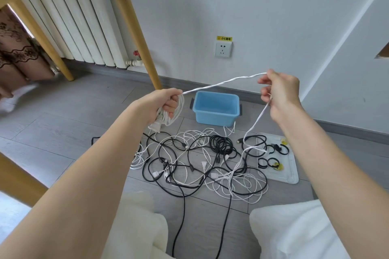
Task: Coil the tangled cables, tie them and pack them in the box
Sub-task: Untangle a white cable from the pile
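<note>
— What is seen closest to the lens?

— Two knees in white cloth [294, 231] are seen at the bottom edge, with two black leads running out between them toward the blue box [215, 107], which is taken as the landmark.

— How are the hands occupied?

— Left of the box and nearer the lens, the left hand [166, 104] is clenched around a small coil of white cable [221, 83]; a white plug [155, 127] hangs just under the fist. From that fist the cable is stretched taut, up and across above the box, to the right hand [280, 92], which is raised to the right of the box. There the cable is pinched between thumb and fingertips, the remaining fingers being curled loosely around the strand that drops away below.

— And where does that strand go?

— Down into the tangle of cables [200, 162], black and white, spread on the grey floor in front of the box. Nothing is seen lying inside the box.

— Anything beside the heap?

— A white tray [292, 174] is laid in front of the box to the right, touching the heap's edge; black ties [271, 162] and small yellow pieces are held on it. Behind the box, a wall socket [223, 49] is set in the wall.
</note>
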